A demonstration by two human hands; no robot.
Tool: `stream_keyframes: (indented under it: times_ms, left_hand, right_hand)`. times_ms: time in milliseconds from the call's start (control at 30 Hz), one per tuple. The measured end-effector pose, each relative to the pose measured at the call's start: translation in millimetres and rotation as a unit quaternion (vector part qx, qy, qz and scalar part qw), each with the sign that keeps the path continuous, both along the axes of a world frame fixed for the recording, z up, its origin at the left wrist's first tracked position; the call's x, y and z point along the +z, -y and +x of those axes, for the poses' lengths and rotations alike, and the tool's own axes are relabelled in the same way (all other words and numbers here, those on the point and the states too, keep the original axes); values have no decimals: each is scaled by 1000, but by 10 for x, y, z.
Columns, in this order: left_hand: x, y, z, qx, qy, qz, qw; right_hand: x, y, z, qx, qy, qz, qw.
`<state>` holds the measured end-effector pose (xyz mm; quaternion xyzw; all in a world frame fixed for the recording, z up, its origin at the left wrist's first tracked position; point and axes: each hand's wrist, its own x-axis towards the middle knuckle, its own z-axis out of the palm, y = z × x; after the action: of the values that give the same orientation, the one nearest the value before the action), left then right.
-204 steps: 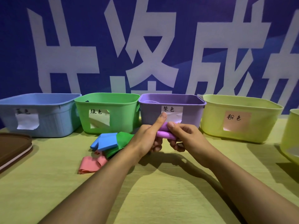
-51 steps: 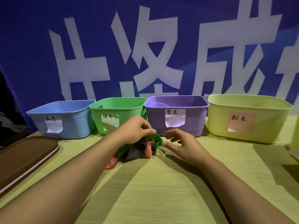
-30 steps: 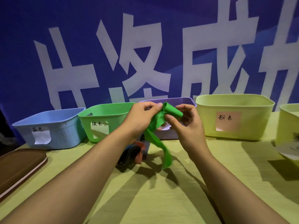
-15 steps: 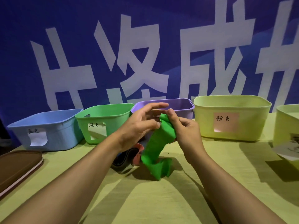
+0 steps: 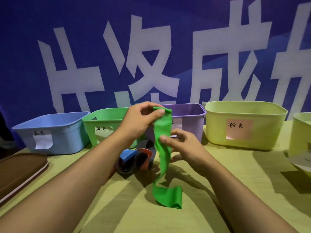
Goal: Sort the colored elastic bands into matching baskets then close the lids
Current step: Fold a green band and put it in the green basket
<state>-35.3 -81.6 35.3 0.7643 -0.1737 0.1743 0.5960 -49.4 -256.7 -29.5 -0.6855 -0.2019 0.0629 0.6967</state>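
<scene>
One green band (image 5: 162, 148), long axis near vertical, hanging from raised left hand (image 5: 140, 121), top end pinched between thumb and fingers level with the basket rims, bottom end folded flat on the tabletop (image 5: 235, 190) pointing right. Right hand (image 5: 183, 145) partway down the strip, thumb and fingers closed on its right edge. Just left of the strip, a small pile of remaining bands (image 5: 134, 159) on the tabletop: one blue, one reddish, at least one dark grey, curled together; exact count unclear. Behind, five baskets in a row along the blue banner (image 5: 151, 47) with large white characters: one blue basket (image 5: 55, 130) at far left, one green basket (image 5: 104, 121) beside it, one purple basket (image 5: 188, 115) directly behind the hands, one yellow-green basket (image 5: 244, 125) with a pink label, and a second yellow-green basket (image 5: 301, 135) cut off at right edge. All five open, no lids on. One brown lid (image 5: 18, 169) flat on tabletop at far left.
</scene>
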Motion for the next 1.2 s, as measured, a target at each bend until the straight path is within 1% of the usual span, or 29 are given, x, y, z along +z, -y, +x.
stream_keyframes:
  times_ms: [100,200,300,367,433,567,700,733,833,933,1067,1200]
  left_hand:
    - [18,-98,98,56,-13,-38,998]
    - [15,-173,141,91,-22,-62,994]
    - [-14,-175,128,77,-33,-68,994]
    - [-41,-158,114,47,-43,-88,994]
    - [-68,-131,92,15,-56,-113,992]
    - [-129,-83,83,-8,-67,-132,989]
    - [-138,-40,66,-31,-69,-141,987]
    - [-139,-29,61,-33,-68,-137,988]
    - [-196,-7,81,-18,-63,-124,990]
    - [-292,-9,117,0,-58,-133,989]
    - [-409,-4,150,9,-39,-116,992]
    - [-489,-6,163,16,-3,-92,996]
  right_hand:
    - [-13,0,-30,65,-34,-78,994]
    - [9,1,-60,128,-57,-92,986]
    - [63,34,-93,211,-79,-61,972]
    - [112,85,-104,279,-92,-10,956]
    - [149,140,-102,324,-100,35,940]
    - [118,183,-66,381,-108,60,916]
    - [55,177,-43,402,-97,75,908]
    - [49,174,-48,399,-98,67,909]
    - [17,169,-37,359,-107,3,927]
    - [-31,155,11,313,-127,-57,940]
    - [-143,111,105,200,-139,-121,962]
    - [-207,97,183,96,-108,-175,974]
